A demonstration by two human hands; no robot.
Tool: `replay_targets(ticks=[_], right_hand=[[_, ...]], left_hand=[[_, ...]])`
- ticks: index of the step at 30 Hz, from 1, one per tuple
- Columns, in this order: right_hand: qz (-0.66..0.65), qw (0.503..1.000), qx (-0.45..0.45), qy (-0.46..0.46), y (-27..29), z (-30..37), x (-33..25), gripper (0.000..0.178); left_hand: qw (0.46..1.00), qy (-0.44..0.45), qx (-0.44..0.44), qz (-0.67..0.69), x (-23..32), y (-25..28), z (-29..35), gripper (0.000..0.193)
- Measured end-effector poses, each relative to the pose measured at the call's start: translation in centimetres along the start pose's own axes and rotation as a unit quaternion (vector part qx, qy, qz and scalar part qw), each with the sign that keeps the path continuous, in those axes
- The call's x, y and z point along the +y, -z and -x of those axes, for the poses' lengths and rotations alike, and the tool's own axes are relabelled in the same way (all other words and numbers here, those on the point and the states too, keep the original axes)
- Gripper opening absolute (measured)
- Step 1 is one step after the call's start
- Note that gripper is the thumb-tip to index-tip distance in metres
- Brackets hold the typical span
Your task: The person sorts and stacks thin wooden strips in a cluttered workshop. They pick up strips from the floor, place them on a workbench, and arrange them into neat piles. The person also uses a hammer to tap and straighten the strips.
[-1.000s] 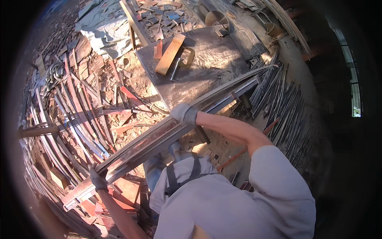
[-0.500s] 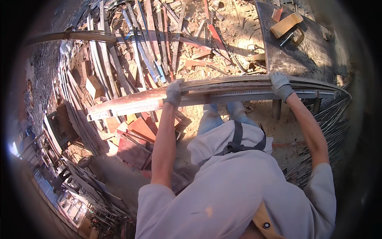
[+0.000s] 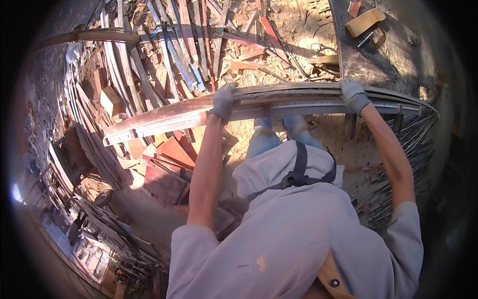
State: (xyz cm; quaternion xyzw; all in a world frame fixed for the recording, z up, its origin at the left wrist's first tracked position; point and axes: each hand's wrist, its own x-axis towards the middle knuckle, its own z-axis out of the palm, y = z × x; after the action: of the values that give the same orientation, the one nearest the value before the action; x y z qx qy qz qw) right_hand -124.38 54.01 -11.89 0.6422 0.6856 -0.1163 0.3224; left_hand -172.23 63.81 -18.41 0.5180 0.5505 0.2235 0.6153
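My left hand (image 3: 223,102), in a grey-white glove, is closed over a stack of long thin wooden strips (image 3: 289,92). Farther right along the same stack, my gloved right hand (image 3: 353,95) grips it too, fingers over the far edge. The strips lie lengthwise along a narrow metal rail (image 3: 313,110) that crosses in front of me. A printed measuring scale (image 3: 294,104) runs along the rail beside the strips. Wood also extends left past my left hand toward the rail's pale end. My fingertips are partly hidden behind the wood.
Scrap strips (image 3: 179,55) and chips litter the ground beyond the rail. A dark board (image 3: 383,62) at the far right bears a wood block (image 3: 366,22) and a clamp-like tool (image 3: 371,39). Reddish panels (image 3: 167,182) lie near left; thin rods (image 3: 393,189) are piled at right.
The view has shifted slightly, so the rail and strips appear higher. My left hand sits a little farther over the strips and slightly more to the right. Both hands keep their grip.
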Motion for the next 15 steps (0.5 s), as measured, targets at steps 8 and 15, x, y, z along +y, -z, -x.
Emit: replay_targets(ticks=[8,15], right_hand=[[-0.069,0.997,-0.016,0.044,-0.1,-0.2,0.0,0.026],[-0.065,0.997,-0.022,0.036,-1.6,-0.5,1.3,0.025]], left_hand=[[0.995,0.064,-0.047,-0.061,1.3,0.4,-0.1,0.037],[0.974,0.121,-0.184,-0.048,2.4,1.8,-0.3,0.051]])
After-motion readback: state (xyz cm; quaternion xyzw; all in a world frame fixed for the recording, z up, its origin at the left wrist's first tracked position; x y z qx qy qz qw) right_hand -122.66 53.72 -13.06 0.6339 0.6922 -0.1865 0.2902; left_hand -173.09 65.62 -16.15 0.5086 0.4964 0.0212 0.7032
